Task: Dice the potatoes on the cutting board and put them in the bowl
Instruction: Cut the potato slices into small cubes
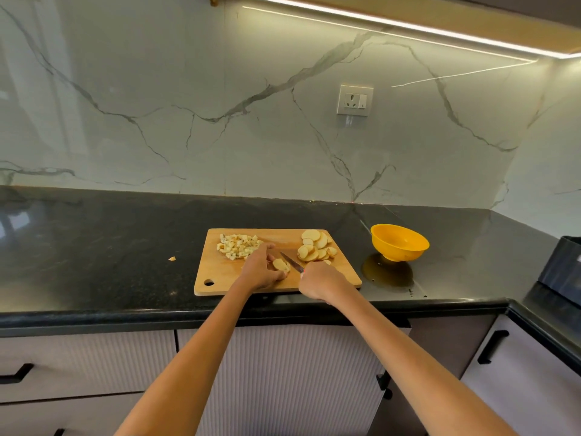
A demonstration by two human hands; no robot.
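Starting at the far left of the dark table (125, 247), we see one stray potato bit (171, 259) lying off the cutting board (220, 275), at about nine o'clock from it; more could skitter away the same way if we chop hard near the edge. At the board's eleven o'clock sits the pile of diced potato (238, 246), not yet in the bowl. Our left hand (262, 269) curls over a small stack of slices (280, 265) near the board's middle, fingertips close to the blade, and we judge that the chief risk: the stack could slide and a finger get nicked. The knife (291, 262) lies slanted just right of that stack, its handle clenched in our right hand (320, 280) at the board's five o'clock. At one o'clock wait the uncut round slices (316, 248). Off the board at three o'clock stands the yellow bowl (399, 242), with nothing visible in it; light and narrow-footed, it might tip if we scrape dice in carelessly.
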